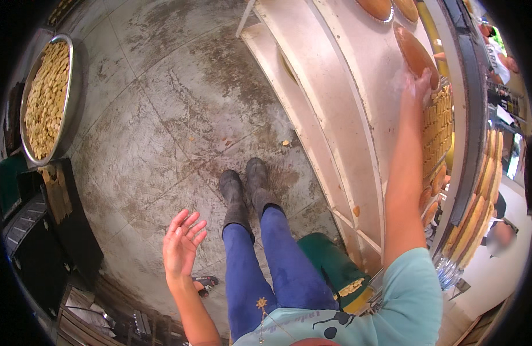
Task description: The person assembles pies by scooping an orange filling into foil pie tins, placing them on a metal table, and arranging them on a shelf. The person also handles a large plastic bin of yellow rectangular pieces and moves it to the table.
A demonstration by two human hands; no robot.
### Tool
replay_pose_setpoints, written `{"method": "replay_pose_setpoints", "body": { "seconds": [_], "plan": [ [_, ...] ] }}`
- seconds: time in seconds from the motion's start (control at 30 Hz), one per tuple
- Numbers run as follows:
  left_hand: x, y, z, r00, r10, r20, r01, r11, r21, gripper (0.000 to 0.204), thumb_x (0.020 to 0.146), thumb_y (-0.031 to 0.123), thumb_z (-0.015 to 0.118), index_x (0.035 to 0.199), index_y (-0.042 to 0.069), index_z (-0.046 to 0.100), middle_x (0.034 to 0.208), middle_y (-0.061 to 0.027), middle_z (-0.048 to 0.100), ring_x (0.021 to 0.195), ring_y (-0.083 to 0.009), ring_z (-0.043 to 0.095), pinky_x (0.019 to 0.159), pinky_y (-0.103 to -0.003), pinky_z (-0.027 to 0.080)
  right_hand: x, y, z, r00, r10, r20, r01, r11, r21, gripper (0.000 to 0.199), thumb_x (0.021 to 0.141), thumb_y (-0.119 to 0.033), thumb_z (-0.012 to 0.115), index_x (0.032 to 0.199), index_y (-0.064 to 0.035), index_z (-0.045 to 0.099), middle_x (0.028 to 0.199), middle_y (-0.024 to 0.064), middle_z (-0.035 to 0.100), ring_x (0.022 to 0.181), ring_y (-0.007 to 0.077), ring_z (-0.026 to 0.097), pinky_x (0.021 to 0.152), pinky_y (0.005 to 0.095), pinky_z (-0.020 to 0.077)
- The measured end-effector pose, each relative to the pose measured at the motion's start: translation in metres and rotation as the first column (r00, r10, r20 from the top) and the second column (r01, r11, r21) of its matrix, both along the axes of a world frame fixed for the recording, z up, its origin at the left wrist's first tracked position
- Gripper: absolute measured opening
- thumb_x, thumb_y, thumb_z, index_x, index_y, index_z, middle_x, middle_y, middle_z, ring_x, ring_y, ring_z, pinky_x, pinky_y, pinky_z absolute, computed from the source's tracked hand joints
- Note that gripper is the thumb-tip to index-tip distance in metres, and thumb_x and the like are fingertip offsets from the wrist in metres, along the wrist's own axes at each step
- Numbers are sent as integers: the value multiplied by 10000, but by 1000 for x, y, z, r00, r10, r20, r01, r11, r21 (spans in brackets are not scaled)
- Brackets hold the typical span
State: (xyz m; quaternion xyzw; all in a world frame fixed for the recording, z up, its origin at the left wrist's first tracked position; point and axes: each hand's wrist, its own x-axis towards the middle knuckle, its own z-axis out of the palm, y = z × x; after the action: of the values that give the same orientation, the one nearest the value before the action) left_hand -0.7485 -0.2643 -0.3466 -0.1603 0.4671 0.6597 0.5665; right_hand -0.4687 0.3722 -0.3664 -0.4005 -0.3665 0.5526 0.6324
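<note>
My right hand reaches up to the pale shelf unit and grips the near edge of a round brown pie with a fluted rim. The pie is tilted, and my fingers are partly blurred against it. Two more round brown pies, one of them in a shiny fluted pan, lie beyond it at the top of the view. Low over the floor, my left hand hangs open, fingers spread and holding nothing.
Pale shelves curve along my right, with golden baked pieces and long loaves beyond. A metal bowl full of small yellowish pieces stands far left. Near my legs sits a green bin. Several people are behind the shelves.
</note>
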Motion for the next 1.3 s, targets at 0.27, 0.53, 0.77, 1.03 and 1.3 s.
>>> {"method": "replay_pose_setpoints", "body": {
  "seconds": [0.27,0.53,0.77,1.03,1.3],
  "plan": [
    [-1,41,-35,999,-30,-12,30,999,-14,516,855,252,581,1266,-3,404,1221,-196,498,1064,-315,540,872,-411,468,26,136,-57,969,-123,-216,131,991,24,496,895,-265,423,1315,-12,356,1310,180,422,1191,300,415,1004,445,364],
    [-8,75,-57,999,-41,-29,41,999,-25,506,858,228,573,1262,-21,396,1206,-206,505,1060,-315,544,865,-419,475,41,166,-51,983,-92,160,94,996,-8,579,877,-388,509,1308,-36,350,1241,166,449,1081,306,458,902,423,410],
    [-3,89,-63,997,-71,-8,70,997,-40,487,861,206,568,1255,-25,399,1198,-209,508,1048,-313,553,850,-406,490,105,260,-95,809,-72,583,-92,964,248,475,894,-251,468,1277,13,376,1212,202,483,1056,388,507,877,541,457],
    [-6,80,-55,997,-62,-39,60,997,-47,470,855,202,571,1241,-17,416,1179,-195,524,1032,-293,561,837,-388,494,127,242,-56,824,-36,566,-205,912,356,440,878,-244,461,1240,4,441,1146,152,545,1019,310,549,849,437,476],
    [29,138,42,927,-316,-202,347,928,139,480,856,214,576,1264,10,426,1212,-165,524,1061,-292,557,853,-382,487,-59,-33,-29,603,-305,737,-39,911,410,342,874,-170,517,1167,6,526,1036,140,595,930,264,581,799,375,484]
  ]
}}
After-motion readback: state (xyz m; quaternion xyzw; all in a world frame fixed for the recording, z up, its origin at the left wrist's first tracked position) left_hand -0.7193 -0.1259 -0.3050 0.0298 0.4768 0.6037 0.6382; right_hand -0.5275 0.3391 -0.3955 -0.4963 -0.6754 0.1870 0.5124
